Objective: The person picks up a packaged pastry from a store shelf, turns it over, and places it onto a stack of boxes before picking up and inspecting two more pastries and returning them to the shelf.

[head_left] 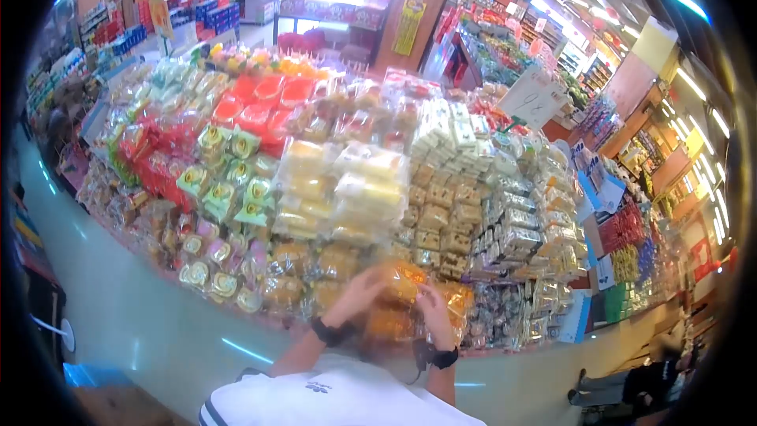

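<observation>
Both of my hands are at the front edge of a display heaped with wrapped baked goods. Between them is an orange-brown packaged bread (pixel 404 278) in clear film, gripped from its two sides. My left hand (pixel 364 293) has its fingers against the left side, somewhat blurred. On the right side, my right hand (pixel 434 308) presses its fingers to the wrapper. More orange packaged breads (pixel 390 323) lie just below and beside the hands. Left of them sit brown packaged buns (pixel 290 259). Pale yellow packaged cakes (pixel 364 189) are stacked behind.
Small wrapped cakes (pixel 512 225) are piled to the right, near a white price sign (pixel 533 98). Red packages (pixel 264 102) and green-wrapped rolls (pixel 225 181) lie farther left. A glossy floor (pixel 150 300) runs along the front. Another person (pixel 650 383) is at lower right.
</observation>
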